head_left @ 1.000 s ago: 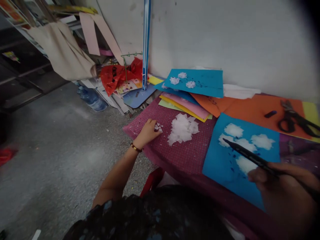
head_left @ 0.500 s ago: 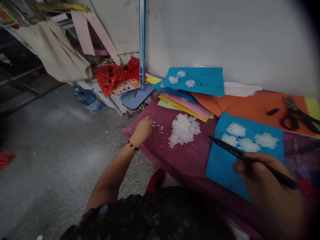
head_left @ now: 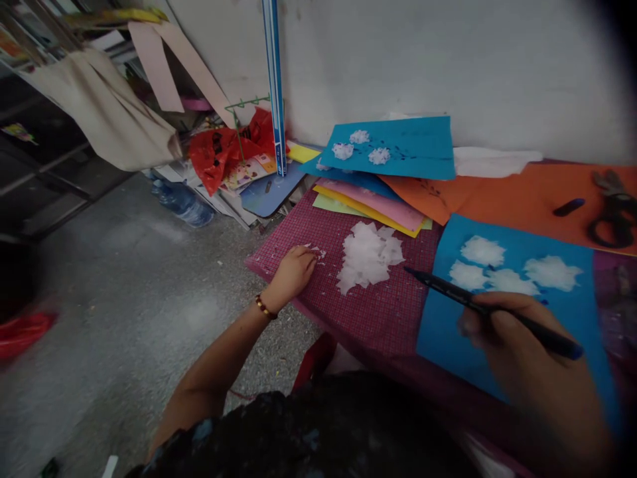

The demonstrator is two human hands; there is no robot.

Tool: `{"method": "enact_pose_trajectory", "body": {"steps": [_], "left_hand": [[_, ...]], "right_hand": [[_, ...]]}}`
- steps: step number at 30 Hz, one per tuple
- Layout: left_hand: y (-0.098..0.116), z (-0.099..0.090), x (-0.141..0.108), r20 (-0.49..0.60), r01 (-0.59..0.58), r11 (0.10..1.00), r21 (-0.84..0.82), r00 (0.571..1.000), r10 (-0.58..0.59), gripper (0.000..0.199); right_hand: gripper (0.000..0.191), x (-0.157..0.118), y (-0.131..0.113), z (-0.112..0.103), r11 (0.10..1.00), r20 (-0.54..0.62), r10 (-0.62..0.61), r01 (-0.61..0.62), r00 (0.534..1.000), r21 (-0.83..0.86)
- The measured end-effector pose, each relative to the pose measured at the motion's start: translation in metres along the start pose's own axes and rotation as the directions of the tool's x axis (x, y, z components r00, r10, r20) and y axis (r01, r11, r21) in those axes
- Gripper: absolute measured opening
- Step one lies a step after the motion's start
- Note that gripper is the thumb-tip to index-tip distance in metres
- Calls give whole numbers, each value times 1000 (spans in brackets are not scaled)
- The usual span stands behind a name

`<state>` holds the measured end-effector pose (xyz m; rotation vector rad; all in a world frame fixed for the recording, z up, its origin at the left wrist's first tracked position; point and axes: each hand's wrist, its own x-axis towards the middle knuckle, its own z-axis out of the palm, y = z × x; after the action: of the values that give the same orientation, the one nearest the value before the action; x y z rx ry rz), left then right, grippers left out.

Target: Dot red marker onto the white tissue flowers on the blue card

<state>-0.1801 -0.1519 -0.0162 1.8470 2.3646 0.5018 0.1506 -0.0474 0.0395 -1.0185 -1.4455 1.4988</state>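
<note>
My right hand point(head_left: 522, 345) is closed around a black marker pen point(head_left: 448, 289), its tip pointing left over the maroon tabletop. Beneath that hand lies a blue sheet point(head_left: 448, 332) bearing several white paper blossoms point(head_left: 512, 282) and small dark blue marks. My left hand point(head_left: 293, 272), with a beaded bracelet on the wrist, rests palm down at the table's left edge, fingers loosely bent and empty as far as I see. It is beside small white paper scraps point(head_left: 318, 252). Between the hands, a pile of white tissue-paper pieces point(head_left: 369, 255) lies on the tabletop.
Behind the pile, a second blue sheet point(head_left: 418, 146) with white blossoms lies on coloured papers point(head_left: 398, 206). On orange paper point(head_left: 527, 199) at the right are a pen cap point(head_left: 568, 207) and scissors point(head_left: 614, 222). A tall blue-and-white box point(head_left: 275, 86) stands at the back.
The view has shifted a little. My left hand has settled lower and flatter beside the scraps. The pen stays in my right hand, its tip slightly nearer the tissue pile.
</note>
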Motion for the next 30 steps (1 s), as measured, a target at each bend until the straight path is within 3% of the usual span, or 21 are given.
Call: {"method": "enact_pose_trajectory", "body": {"steps": [4, 9, 15, 17, 19, 22, 24, 27, 30], "left_hand": [[4, 5, 6, -81, 146, 988, -49, 985, -150, 20], [-3, 3, 15, -152, 320, 937, -140, 928, -340, 15], [-18, -10, 23, -30, 435, 848, -303, 885, -465, 10], [-18, -13, 25, 11, 451, 804, -387, 874, -485, 11], [-13, -13, 26, 25, 456, 741, -494, 859, -512, 11], [3, -7, 23, 21, 417, 589, -692, 827, -562, 12], [19, -1, 19, 46, 363, 433, -825, 807, -589, 17], [44, 6, 11, 148, 288, 146, -947, 790, -595, 26], [58, 4, 5, 270, 258, -103, -961, 779, -566, 28]], "right_hand": [[18, 17, 4, -6, 1000, 9, 20, -20, 1000, 23], [18, 33, 14, -4, 996, -27, 87, -87, 996, 7], [16, 35, 21, -1, 994, 10, 101, -102, 995, 46], [14, 33, 27, -2, 994, 30, 102, -102, 994, 30], [15, 31, 33, -2, 987, 67, 102, -109, 993, 121], [23, 28, 39, 1, 928, 187, 111, -169, 976, 331], [27, 27, 37, 5, 889, 255, 136, -232, 957, 395], [29, 25, 30, 17, 868, 290, 170, -282, 942, 408], [30, 20, 23, 33, 872, 324, 186, -308, 928, 380]]}}
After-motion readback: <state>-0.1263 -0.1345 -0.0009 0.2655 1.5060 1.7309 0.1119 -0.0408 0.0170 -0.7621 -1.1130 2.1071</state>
